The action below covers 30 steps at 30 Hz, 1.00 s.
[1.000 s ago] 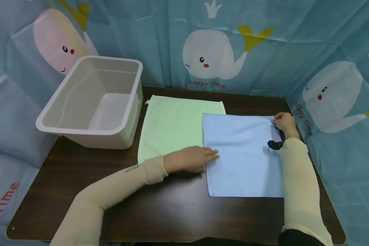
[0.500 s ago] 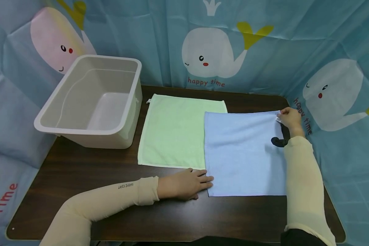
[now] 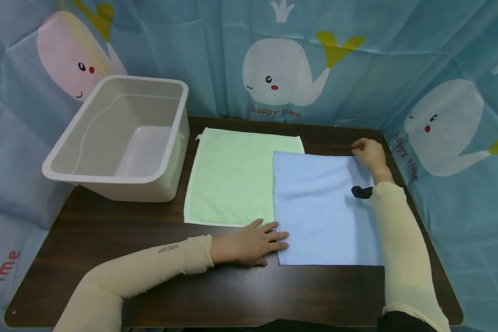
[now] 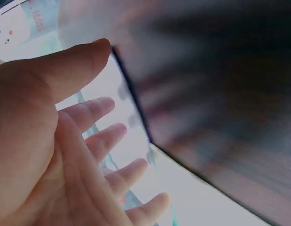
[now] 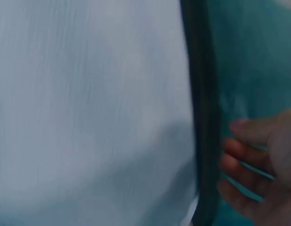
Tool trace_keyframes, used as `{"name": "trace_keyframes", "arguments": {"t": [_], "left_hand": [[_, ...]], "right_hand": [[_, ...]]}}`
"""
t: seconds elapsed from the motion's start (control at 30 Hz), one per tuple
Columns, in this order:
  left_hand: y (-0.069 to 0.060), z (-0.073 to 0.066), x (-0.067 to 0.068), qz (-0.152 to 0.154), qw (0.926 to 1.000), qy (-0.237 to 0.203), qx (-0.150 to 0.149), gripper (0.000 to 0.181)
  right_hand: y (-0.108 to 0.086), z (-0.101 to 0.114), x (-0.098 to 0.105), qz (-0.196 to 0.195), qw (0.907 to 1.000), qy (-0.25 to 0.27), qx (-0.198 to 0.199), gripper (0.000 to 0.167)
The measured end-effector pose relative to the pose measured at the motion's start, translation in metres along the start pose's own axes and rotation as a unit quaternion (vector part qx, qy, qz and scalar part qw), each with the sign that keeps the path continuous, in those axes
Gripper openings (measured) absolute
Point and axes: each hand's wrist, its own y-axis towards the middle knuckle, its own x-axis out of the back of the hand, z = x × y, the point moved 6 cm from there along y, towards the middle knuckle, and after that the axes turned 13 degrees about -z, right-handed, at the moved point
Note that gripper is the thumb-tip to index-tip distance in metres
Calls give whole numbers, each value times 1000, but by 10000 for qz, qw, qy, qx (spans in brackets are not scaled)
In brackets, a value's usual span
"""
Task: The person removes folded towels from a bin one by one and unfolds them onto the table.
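Observation:
A blue towel (image 3: pixel 323 207) lies spread on the dark table, its left edge overlapping a green towel (image 3: pixel 236 175). My left hand (image 3: pixel 251 244) rests flat by the blue towel's left edge, fingers spread and tips at the cloth. In the left wrist view the left palm (image 4: pixel 65 155) is bare, with straight, parted fingers. At the blue towel's far right corner my right hand (image 3: pixel 369 154) has loosely bent fingers. The right wrist view has the right hand (image 5: pixel 258 165) beside the cloth with nothing in its fingers; the towel's corner is partly behind it in the head view.
A deep grey-white plastic bin (image 3: pixel 116 133) stands at the table's back left. Blue curtain (image 3: pixel 216 60) with whale prints hangs behind and along both sides. The brown table (image 3: pixel 199 295) shows in front of the towels.
My right hand has let go of the blue towel's far right corner and moved a little left. Earlier, my left hand slid toward the front along the towel's left edge and spread its fingers.

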Motion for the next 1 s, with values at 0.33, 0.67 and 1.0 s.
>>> {"name": "trace_keyframes", "arguments": {"t": [0.33, 0.67, 1.0], "left_hand": [[1, -10, -7, 50, 9979, 30, -640, 67], [-3, -27, -6, -25, 9953, -26, -972, 65], [-4, -28, -1, -53, 9951, -123, -979, 61]], "right_hand": [[-18, 149, -82, 2038, 9554, 690, 2021, 38], [-17, 177, -96, 1731, 9615, 450, 2088, 13], [-14, 185, -110, 1196, 9612, -237, 2476, 15]]}}
